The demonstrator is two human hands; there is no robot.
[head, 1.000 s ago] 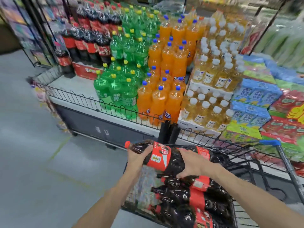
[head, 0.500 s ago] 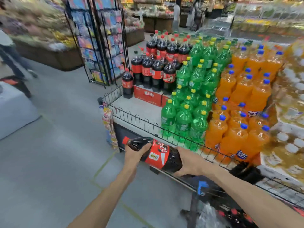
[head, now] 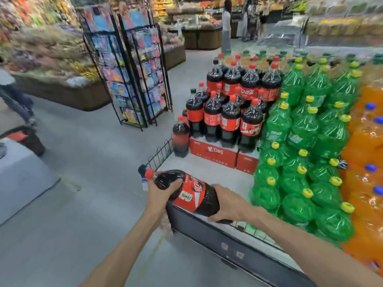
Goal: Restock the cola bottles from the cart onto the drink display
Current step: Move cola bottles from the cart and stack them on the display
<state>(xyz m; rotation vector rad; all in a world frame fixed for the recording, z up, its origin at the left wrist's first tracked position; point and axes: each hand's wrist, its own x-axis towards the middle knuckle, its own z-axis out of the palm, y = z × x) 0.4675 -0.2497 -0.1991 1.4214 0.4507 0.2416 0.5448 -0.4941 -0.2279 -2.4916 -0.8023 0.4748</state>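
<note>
Since half a second ago the view has swung left, so the cart has dropped out of sight and the stacked cola bottles (head: 228, 104) now sit near centre instead of at upper middle, while the carried cola bottle (head: 186, 192) lies over the display's near corner. It lies on its side, red cap toward 9 o'clock and base toward 3 o'clock. Of the two hands, the left hand (head: 160, 194) grasps its shoulder just behind the cap with the thumb over the top, and the right hand (head: 228, 204) grasps the base end, fingers curled beneath. On the display (head: 238, 241) a bare white patch opens at 12 o'clock of the bottle, bounded at 12 o'clock by red cartons (head: 213, 152) carrying the stacked cola, at 3 o'clock by green bottles (head: 300, 162), and at 9 o'clock by a low wire fence (head: 159, 156) along the edge. One cola bottle (head: 181, 137) stands alone beside that fence. Orange bottles (head: 364, 162) fill the far 3 o'clock side. Open grey floor (head: 83, 183) spreads from 7 to 10 o'clock, with black wire racks (head: 128, 71) at 11 o'clock.
</note>
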